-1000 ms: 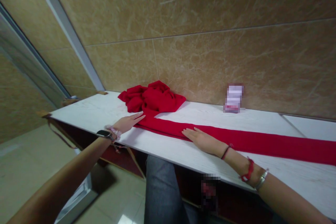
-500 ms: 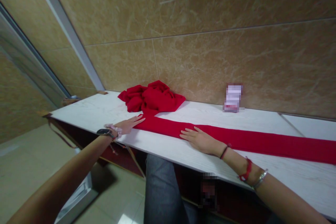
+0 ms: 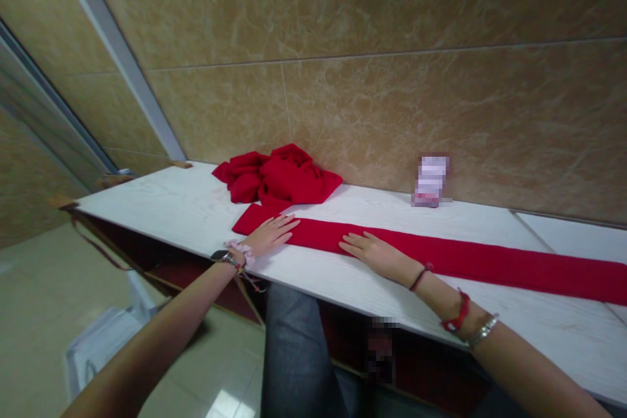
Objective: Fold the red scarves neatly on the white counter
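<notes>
A long, flat strip of folded red cloth (image 3: 470,257) runs along the white tabletop toward the right edge of the head view. My left hand (image 3: 269,232) lies on it near its left end, fingers stretched out and slightly apart. Farther right, my right hand (image 3: 375,255) rests palm down over the strip's front edge, its fingers extended too. Behind the left end sits a crumpled heap of the same red cloth (image 3: 289,176); whether it joins the strip is hard to make out.
The white table (image 3: 161,206) stands against a tan marbled wall (image 3: 362,124). A blurred-out upright object (image 3: 431,179) leans at the wall. Below the table are dark open shelves and my jeans-clad leg (image 3: 296,353). A pale container (image 3: 100,346) stands on the floor at left.
My left hand has slid right along the strip, uncovering its left end. My right hand stays almost in place on the cloth. The view has shifted slightly.
</notes>
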Demonstrator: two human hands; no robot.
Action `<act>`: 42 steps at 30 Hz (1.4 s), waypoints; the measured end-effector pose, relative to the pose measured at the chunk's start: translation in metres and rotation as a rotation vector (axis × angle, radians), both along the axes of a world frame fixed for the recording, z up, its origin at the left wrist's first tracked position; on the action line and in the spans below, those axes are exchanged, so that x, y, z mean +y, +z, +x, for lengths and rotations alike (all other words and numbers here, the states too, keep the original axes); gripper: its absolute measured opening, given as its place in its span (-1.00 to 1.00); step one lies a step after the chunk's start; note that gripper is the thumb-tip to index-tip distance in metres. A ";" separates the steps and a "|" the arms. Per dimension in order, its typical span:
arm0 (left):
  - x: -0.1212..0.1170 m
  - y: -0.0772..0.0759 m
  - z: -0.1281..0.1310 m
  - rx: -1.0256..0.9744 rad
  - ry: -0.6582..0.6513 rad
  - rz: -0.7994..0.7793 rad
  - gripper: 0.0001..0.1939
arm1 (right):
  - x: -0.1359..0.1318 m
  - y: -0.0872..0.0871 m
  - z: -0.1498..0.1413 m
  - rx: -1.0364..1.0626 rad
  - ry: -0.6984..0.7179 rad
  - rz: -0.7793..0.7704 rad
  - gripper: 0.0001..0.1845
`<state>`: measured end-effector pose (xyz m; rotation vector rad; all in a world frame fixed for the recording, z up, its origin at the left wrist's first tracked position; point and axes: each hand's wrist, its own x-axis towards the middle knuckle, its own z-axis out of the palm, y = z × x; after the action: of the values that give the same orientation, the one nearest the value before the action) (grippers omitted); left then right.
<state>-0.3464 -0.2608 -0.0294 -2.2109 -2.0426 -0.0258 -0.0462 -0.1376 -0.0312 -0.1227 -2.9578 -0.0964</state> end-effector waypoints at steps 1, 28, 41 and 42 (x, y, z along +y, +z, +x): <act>-0.001 -0.001 -0.002 -0.006 0.005 0.001 -0.52 | 0.000 -0.001 0.001 -0.012 0.006 -0.020 -0.46; 0.057 0.009 0.082 0.009 -0.096 -0.136 -0.53 | 0.059 -0.016 0.192 -0.103 -0.386 0.163 -0.56; 0.088 0.001 0.132 -0.053 -0.297 -0.103 -0.52 | 0.040 -0.004 0.121 -0.046 -0.438 -0.058 -0.47; 0.088 0.001 0.130 -0.048 -0.303 -0.096 -0.51 | 0.045 -0.007 0.134 -0.040 -0.464 -0.049 -0.47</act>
<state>-0.2166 -0.1733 -0.0289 -2.5826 -1.7454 -0.0103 0.0882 -0.0924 -0.0382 -0.8187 -2.9095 -0.0873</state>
